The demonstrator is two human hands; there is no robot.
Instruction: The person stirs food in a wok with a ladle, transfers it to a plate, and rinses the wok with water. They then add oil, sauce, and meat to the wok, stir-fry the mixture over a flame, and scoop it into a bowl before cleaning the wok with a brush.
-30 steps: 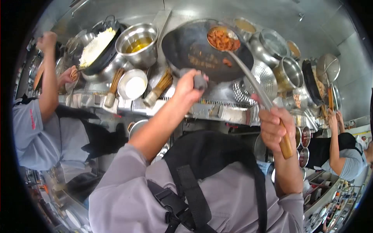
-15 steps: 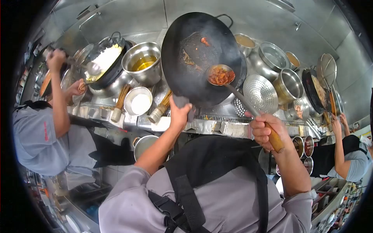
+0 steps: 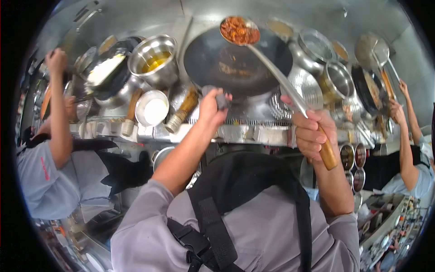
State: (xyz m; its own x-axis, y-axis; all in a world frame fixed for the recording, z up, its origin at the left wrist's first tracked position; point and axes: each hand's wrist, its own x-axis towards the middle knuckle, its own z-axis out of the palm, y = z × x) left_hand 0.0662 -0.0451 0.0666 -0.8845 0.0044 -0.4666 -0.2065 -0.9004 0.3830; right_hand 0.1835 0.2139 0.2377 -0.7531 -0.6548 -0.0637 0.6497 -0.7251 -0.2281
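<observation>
My right hand [image 3: 312, 133] is wrapped round the wooden handle of a long metal ladle [image 3: 276, 70]. The ladle's bowl, raised over the far side of the wok, is full of reddish-brown cooked pieces [image 3: 238, 31]. Below it the big black wok [image 3: 199, 59] sits on the stove, with a few scraps of food stuck to its inside. My left hand [image 3: 213, 109] is closed on a grey cloth [image 3: 221, 99] at the wok's near edge. Whether the fingers also pinch the rim is hidden by the cloth.
Left of the wok stand a steel pot of yellow oil [image 3: 136, 63], a bowl of white stuff [image 3: 152, 109] and two bamboo brushes [image 3: 183, 111]. To its right are a perforated skimmer [image 3: 308, 88] and steel pots [image 3: 340, 81]. Co-workers [image 3: 54, 177] work at woks on both sides.
The ladle with its food has risen from over the wok's near right part to its far side. The wok has tipped back from its tilt towards me, and my left hand rose slightly.
</observation>
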